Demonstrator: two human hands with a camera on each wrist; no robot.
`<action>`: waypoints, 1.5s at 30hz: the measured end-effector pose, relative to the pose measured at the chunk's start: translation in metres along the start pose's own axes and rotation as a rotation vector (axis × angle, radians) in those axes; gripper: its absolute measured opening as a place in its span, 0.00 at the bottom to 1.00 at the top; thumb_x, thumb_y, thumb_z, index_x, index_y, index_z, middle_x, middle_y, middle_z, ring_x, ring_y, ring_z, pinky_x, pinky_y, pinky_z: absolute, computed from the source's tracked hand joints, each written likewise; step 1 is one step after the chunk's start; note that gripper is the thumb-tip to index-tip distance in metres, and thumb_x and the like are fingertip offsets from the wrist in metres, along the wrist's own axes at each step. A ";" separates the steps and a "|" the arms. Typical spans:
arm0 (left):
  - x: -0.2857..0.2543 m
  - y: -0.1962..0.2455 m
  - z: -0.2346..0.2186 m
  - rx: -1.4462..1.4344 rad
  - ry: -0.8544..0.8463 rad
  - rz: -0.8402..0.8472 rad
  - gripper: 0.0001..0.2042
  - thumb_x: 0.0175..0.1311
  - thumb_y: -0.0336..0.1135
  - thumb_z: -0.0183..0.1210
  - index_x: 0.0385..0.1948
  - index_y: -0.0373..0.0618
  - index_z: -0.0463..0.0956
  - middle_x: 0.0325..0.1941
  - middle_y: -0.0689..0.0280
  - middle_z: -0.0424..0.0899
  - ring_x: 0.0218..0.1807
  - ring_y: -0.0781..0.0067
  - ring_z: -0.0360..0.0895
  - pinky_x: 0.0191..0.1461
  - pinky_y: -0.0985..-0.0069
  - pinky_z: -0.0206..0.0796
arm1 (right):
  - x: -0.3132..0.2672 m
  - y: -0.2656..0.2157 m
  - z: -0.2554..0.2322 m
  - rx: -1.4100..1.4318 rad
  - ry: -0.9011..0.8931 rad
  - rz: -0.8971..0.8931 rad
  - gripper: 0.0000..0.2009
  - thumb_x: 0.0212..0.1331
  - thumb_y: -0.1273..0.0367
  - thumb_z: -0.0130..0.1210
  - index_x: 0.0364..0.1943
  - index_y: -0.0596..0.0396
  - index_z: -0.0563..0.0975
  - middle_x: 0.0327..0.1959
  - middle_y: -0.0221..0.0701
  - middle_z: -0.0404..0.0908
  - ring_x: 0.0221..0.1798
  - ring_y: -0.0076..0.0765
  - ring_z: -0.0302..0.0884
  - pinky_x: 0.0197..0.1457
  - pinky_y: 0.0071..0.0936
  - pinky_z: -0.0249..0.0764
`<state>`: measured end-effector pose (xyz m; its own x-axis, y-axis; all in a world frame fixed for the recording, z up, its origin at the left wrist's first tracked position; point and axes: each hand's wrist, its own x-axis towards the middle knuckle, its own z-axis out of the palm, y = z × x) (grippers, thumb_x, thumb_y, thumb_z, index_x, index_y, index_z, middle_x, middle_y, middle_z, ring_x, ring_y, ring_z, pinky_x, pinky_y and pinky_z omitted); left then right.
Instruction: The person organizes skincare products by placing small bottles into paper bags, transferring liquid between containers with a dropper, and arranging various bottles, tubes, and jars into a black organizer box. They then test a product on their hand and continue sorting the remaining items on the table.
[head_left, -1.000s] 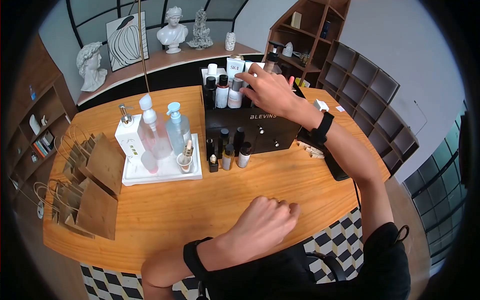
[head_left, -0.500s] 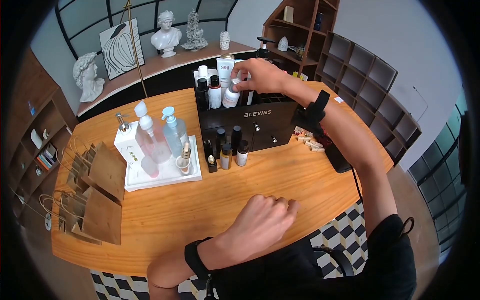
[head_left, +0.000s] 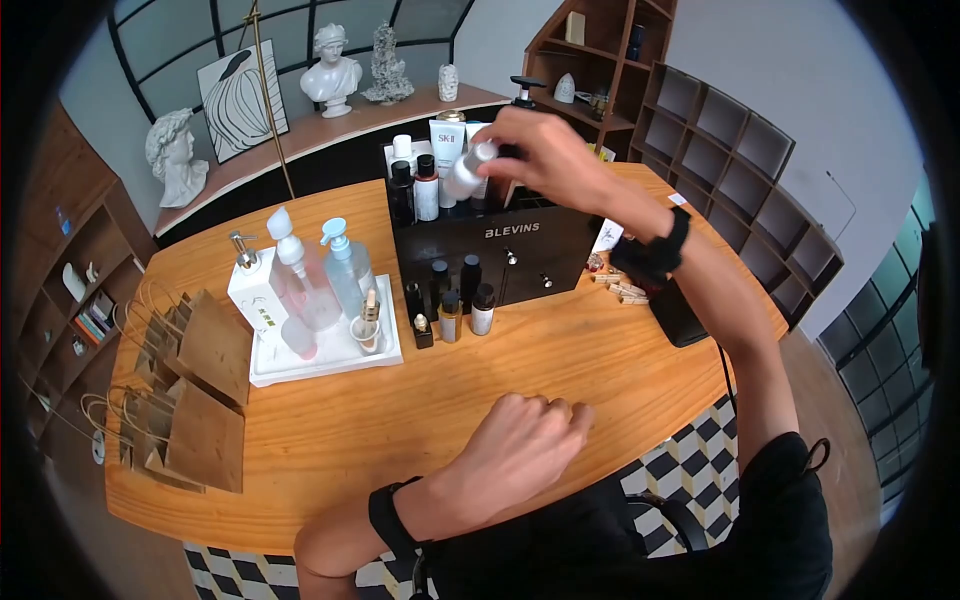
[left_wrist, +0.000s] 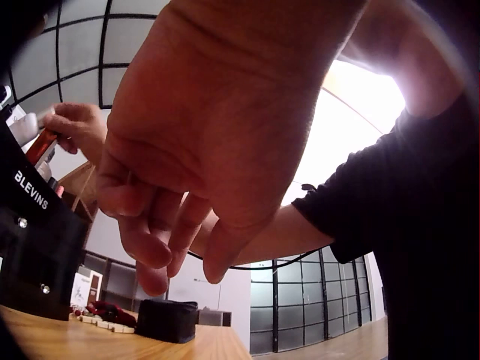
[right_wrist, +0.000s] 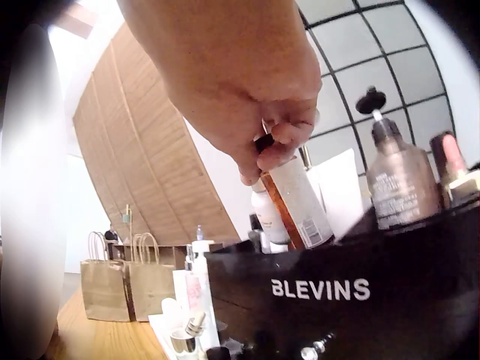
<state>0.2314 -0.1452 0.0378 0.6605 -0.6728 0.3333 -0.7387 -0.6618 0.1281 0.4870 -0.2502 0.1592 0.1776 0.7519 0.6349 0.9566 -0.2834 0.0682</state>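
Above the black organizer box, my right hand grips a small white bottle that leans to one side over the front compartment. In the right wrist view, my right hand has its fingertips round the black cap of a tilted amber bottle with a white label; the white bottle is close beside it, partly hidden. My left hand is held low over the table front, loosely curled and holding nothing; its fingers hang down in the left wrist view.
Several small bottles stand before the box. To their left is a white tray with pump bottles, and brown paper bags stand at the far left. A black case and wooden pegs lie right of the box.
My right hand has moved slightly right and raised the white bottle from its place among the others, tilting it. My left hand has stayed about where it was.
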 end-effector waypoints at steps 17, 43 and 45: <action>0.000 -0.001 0.007 0.013 -0.020 0.002 0.13 0.71 0.41 0.66 0.38 0.39 0.80 0.28 0.58 0.86 0.32 0.60 0.89 0.30 0.65 0.76 | -0.123 -0.035 0.032 0.144 -0.608 0.265 0.16 0.64 0.66 0.68 0.52 0.60 0.84 0.52 0.40 0.84 0.52 0.58 0.85 0.53 0.50 0.80; 0.000 -0.002 0.004 -0.010 -0.035 -0.044 0.13 0.70 0.41 0.66 0.40 0.39 0.80 0.28 0.59 0.85 0.32 0.58 0.88 0.30 0.63 0.74 | -0.131 -0.008 0.030 0.075 -0.232 0.300 0.08 0.65 0.72 0.64 0.45 0.57 0.86 0.45 0.42 0.87 0.46 0.55 0.87 0.48 0.45 0.83; 0.000 -0.002 0.004 -0.009 -0.041 -0.049 0.13 0.70 0.41 0.66 0.40 0.39 0.81 0.28 0.58 0.85 0.32 0.58 0.88 0.30 0.63 0.74 | -0.124 -0.004 0.024 0.003 -0.068 0.250 0.06 0.66 0.75 0.63 0.43 0.60 0.86 0.37 0.40 0.86 0.37 0.45 0.88 0.39 0.36 0.82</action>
<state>0.2333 -0.1457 0.0343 0.7004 -0.6529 0.2884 -0.7067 -0.6912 0.1514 0.4667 -0.3283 0.0615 0.4235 0.6968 0.5788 0.8817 -0.4637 -0.0869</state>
